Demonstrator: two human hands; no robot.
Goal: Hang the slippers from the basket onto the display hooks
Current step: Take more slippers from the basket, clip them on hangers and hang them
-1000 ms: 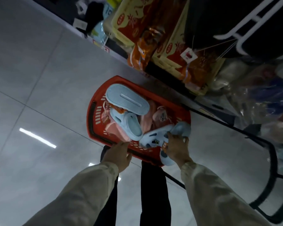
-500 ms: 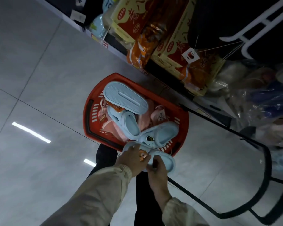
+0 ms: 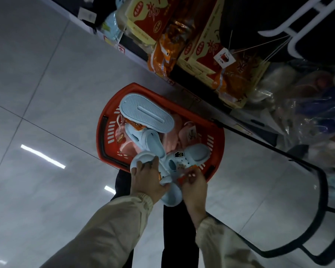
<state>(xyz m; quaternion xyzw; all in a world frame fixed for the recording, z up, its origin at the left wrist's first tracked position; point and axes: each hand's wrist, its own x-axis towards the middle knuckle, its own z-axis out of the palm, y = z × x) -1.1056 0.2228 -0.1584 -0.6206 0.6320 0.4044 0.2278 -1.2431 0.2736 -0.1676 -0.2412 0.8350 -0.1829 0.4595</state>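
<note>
Early, by my read | your left hand (image 3: 149,182) grips a blue pair (image 3: 171,198) at the basket's (image 3: 219,140) near rim | right hand (image 3: 193,188) pinches its tag (image 3: 182,178) | other slippers (image 3: 145,113), blue and pink, lie in the basket | no hooks in view, nothing seen hung, all hanging left.

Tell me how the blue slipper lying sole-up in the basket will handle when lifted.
Probably light: the sole-up slipper looks like thick moulded foam. Likely holds its shape, bending little. Its ribbed sole should give purchase, but it rests loosely atop other slippers in the basket, so neighbours may shift.
</note>
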